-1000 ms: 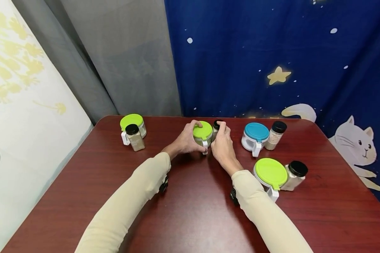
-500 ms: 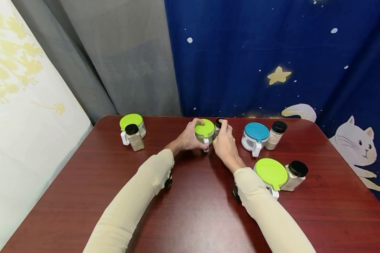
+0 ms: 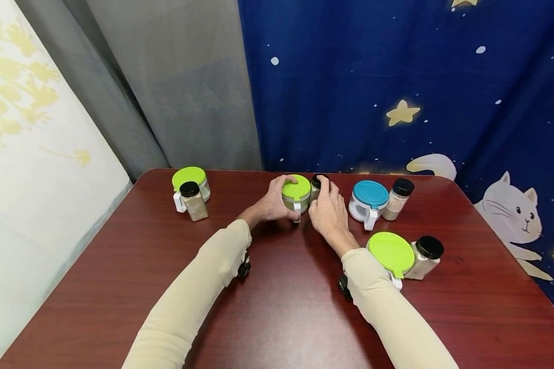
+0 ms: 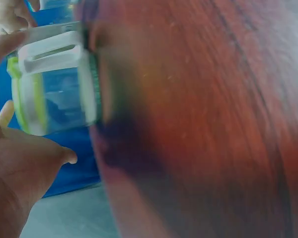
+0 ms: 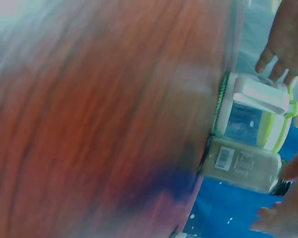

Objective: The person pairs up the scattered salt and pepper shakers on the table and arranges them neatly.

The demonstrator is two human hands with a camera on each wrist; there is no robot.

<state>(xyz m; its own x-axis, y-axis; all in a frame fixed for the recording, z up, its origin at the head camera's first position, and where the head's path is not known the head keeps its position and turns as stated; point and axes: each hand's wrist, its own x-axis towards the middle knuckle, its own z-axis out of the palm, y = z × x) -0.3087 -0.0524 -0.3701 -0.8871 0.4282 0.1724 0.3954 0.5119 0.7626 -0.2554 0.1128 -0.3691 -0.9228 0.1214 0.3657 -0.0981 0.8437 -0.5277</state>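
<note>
At the far middle of the table, a clear seasoning jar (image 3: 296, 196) with a green lid and white handle stands upright beside a square spice bottle (image 5: 241, 163) with a black cap. My left hand (image 3: 273, 201) curves round the jar from the left, fingers at the lid's edge and thumb by the handle. From the right, my right hand (image 3: 329, 211) holds the bottle at its cap, the index finger on top. In the right wrist view the jar and bottle stand side by side, and the bottle's barcode label shows.
Another green-lidded jar (image 3: 190, 178) and spice bottle (image 3: 195, 202) stand far left. To the right are a blue-lidded jar (image 3: 369, 197) with a spice bottle (image 3: 398, 200), and nearer a green-lidded jar (image 3: 391, 252) beside a bottle (image 3: 424, 259). Curtains (image 3: 314, 77) hang behind the table.
Both hands moved the jar and bottle slightly away and to the right, then became nearly still. The head view has shifted a little. The other jars and bottles stay in place.
</note>
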